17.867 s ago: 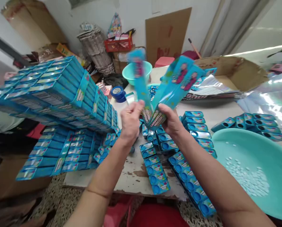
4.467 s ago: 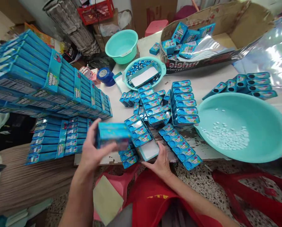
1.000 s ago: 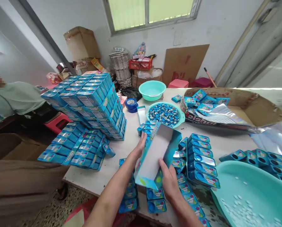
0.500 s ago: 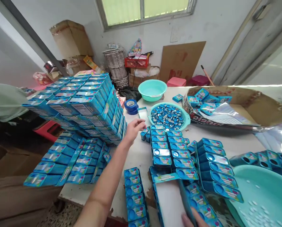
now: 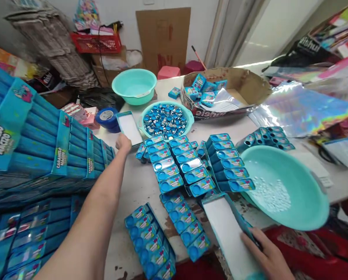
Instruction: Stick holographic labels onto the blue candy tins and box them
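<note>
My left hand (image 5: 124, 143) is closed at the left edge of a small blue-edged, white-lined cardboard tray (image 5: 131, 127). Its fingertips are hidden, so whether they grip the tray is unclear. My right hand (image 5: 268, 254) grips the side of a longer white-lined cardboard tray (image 5: 230, 233) at the lower right, fingers around its blue edge. Between the hands stand rows of blue printed tins (image 5: 169, 182) with round lid recesses. Closer to me are two more rows, one of them of matching tins (image 5: 150, 241).
A turquoise basin of small round caps (image 5: 188, 116) sits behind the tins. At right is a large basin (image 5: 314, 194) with white tablets. Stacked blue boxes (image 5: 46, 144) rise at left. Blue tape rolls (image 5: 107, 119) and a torn carton (image 5: 249, 77) lie farther back.
The view has turned right and moved closer. My left hand has gone from hovering with fingers apart to the small tray's edge. My right hand has shifted the long tray rightward from the tins.
</note>
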`<state>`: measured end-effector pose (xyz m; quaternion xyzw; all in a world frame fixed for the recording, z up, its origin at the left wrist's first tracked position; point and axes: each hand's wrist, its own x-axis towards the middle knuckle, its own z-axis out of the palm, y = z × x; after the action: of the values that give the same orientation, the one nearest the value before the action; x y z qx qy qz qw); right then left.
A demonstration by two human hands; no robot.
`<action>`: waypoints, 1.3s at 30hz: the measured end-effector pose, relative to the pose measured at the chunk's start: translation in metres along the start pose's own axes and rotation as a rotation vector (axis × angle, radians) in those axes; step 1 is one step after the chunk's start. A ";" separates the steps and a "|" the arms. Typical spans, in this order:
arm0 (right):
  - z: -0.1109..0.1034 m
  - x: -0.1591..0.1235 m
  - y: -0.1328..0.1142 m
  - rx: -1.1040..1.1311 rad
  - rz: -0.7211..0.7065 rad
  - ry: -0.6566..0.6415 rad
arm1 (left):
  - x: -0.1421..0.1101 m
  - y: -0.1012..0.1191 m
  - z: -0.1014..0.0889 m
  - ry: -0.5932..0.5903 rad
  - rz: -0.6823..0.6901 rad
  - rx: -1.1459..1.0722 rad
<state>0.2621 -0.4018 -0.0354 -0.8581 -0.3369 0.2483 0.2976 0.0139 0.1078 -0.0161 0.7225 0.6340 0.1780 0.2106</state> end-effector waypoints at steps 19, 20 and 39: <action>-0.025 0.025 -0.047 -0.066 -0.330 0.061 | -0.316 0.069 -0.088 0.255 -0.257 -0.239; -0.027 0.017 -0.057 0.097 -0.320 0.025 | -0.342 0.076 -0.073 0.181 -0.257 -0.381; -0.012 -0.017 -0.132 0.981 0.541 -0.630 | -0.327 0.028 -0.072 0.404 -0.477 0.025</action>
<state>0.2015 -0.3397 0.0665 -0.5628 -0.0269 0.6800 0.4692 -0.0433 -0.2133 0.0627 0.5060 0.8168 0.2555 0.1074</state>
